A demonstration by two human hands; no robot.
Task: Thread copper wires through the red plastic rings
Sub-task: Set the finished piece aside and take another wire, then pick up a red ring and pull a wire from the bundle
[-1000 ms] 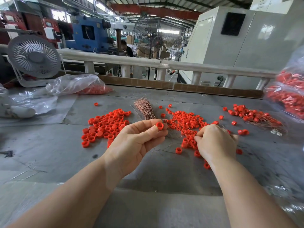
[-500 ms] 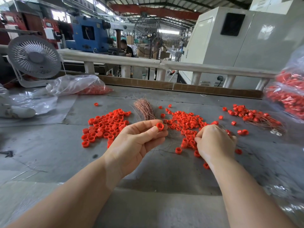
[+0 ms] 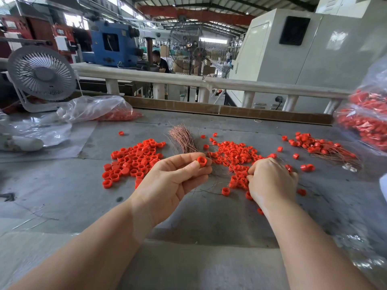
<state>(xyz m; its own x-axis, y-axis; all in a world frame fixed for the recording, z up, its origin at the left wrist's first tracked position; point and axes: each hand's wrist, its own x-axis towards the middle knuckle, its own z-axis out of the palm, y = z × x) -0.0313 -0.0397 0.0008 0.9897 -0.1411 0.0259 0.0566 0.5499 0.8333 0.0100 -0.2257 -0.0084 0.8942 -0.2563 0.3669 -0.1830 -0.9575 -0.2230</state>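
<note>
— Which step is the person on?

— Judging by the hands, a ring is ready and a wire is being fetched. The left hand [image 3: 176, 176], at the centre of the frame, pinches one red ring [image 3: 201, 160] between thumb and fingertips, its opening turned up. The right hand [image 3: 270, 181], right of centre, lies knuckles-up on the middle pile of rings [image 3: 234, 153] with its fingers curled under; whether they grip a wire cannot be told.

— Where is the rest of the work?

— The bundle of copper wires [image 3: 183, 139] lies fanned on the grey table [image 3: 62, 195] just above the left hand. A pile of bare rings [image 3: 134, 160] lies left of centre. At the right edge of the frame sits a heap of threaded rings [image 3: 320, 145], wires trailing from it.

— What does the next move call for?

— Probably freeing a single thin strand and steering its tip into the small hole of the held ring. The strands are fine and tangle among the rings, so the ring must be held steady.

— Any writing to read?

— None legible. The rings and the clear bags [image 3: 94, 109] at upper left show no label, and the machines behind are too blurred.
</note>
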